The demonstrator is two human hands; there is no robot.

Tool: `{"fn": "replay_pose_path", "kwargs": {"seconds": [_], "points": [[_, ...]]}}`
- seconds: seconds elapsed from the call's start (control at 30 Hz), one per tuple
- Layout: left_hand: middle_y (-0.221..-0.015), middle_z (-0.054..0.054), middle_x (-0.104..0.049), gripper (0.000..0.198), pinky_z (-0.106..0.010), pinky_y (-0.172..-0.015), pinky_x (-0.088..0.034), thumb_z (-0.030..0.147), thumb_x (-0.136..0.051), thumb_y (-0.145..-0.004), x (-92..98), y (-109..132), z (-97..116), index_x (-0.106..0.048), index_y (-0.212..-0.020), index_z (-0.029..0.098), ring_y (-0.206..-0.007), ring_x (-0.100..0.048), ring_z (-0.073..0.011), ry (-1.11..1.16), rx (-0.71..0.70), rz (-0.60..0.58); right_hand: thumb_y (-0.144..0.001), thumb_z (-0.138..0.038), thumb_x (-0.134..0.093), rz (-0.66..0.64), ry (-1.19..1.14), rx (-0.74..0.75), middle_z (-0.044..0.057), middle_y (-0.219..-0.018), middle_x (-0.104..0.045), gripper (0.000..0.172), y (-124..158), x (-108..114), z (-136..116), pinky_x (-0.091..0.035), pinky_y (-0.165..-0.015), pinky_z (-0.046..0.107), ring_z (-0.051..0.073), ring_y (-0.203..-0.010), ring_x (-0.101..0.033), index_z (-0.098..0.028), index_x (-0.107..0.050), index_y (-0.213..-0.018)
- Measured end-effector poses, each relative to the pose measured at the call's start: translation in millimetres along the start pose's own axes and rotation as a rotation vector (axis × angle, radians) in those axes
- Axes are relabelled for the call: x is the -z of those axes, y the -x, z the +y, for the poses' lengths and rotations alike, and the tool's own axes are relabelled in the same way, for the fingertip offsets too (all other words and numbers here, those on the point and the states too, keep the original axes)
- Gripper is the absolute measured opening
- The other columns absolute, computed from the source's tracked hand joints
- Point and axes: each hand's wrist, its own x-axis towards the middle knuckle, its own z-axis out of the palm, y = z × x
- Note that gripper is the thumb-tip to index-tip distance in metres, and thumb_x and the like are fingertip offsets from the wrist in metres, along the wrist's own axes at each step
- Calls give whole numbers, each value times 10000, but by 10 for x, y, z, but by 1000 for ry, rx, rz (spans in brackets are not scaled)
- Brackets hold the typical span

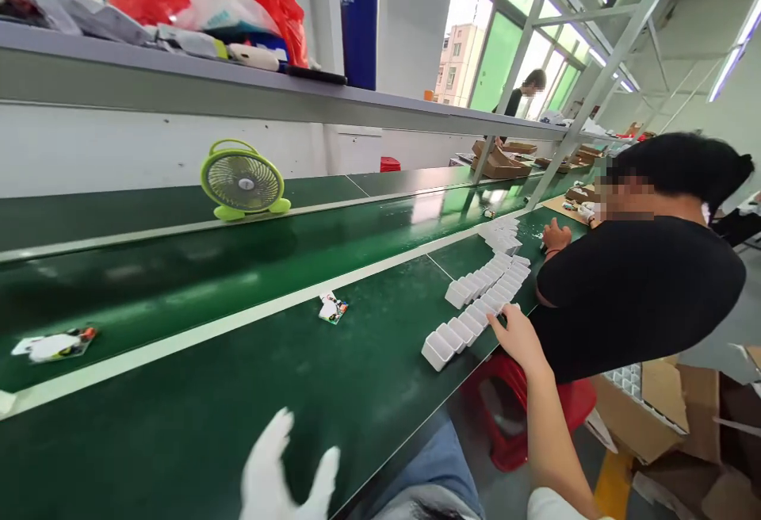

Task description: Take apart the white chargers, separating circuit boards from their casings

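My left hand point(288, 468) wears a white glove. It hovers over the near edge of the green work surface with thumb and fingers spread, holding nothing. My bare right hand point(518, 336) reaches out to a row of small white open-topped plastic boxes point(438, 350). Its thumb and fingertips are bent against the side of a box midway along the row; the exact grip is partly hidden. A second row of the boxes point(457, 292) stands just behind. A small circuit board with a white patch point(333, 308) lies on the bench left of the boxes.
A co-worker in black point(636, 290) sits close on the right. Another circuit board point(56, 344) lies on the dark green belt point(178, 290). A green fan point(243, 181) stands behind it. A red stool point(505, 425) and cardboard boxes point(648, 409) are below right.
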Motion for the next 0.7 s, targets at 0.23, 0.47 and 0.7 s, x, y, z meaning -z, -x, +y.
{"fn": "replay_pose_path", "kwargs": {"seconds": [0.23,0.47,0.7], "points": [[-1190,-130,-676,363,-441,-972,-509,231,-636,-839,-1313,-253,944,-654,-1197,172,-1071,-669,-293,112,-74,-600,-874,-490,-400,-12,-72,92,98,-750,-597,277,-27,-271,134,-520,-751,475,345,-788,-671,-309,-371,-665],[-643,-4,-577,252,-316,-515,-367,304,-789,-675,-922,-483,816,-550,-644,230,-562,-529,-155,119,124,-408,-667,-657,-515,-88,-312,270,106,-542,-509,321,5,-609,-197,-444,-499,584,418,-514,-604,-394,-406,-518],[-690,23,-515,276,-333,-685,-414,267,-667,-796,384,-400,104,-431,-656,232,-682,-524,-170,34,391,112,-838,-572,-414,-492,-328,756,96,-629,-573,364,337,-1083,-1815,-533,-566,541,342,-577,-612,-336,-400,-561]]}}
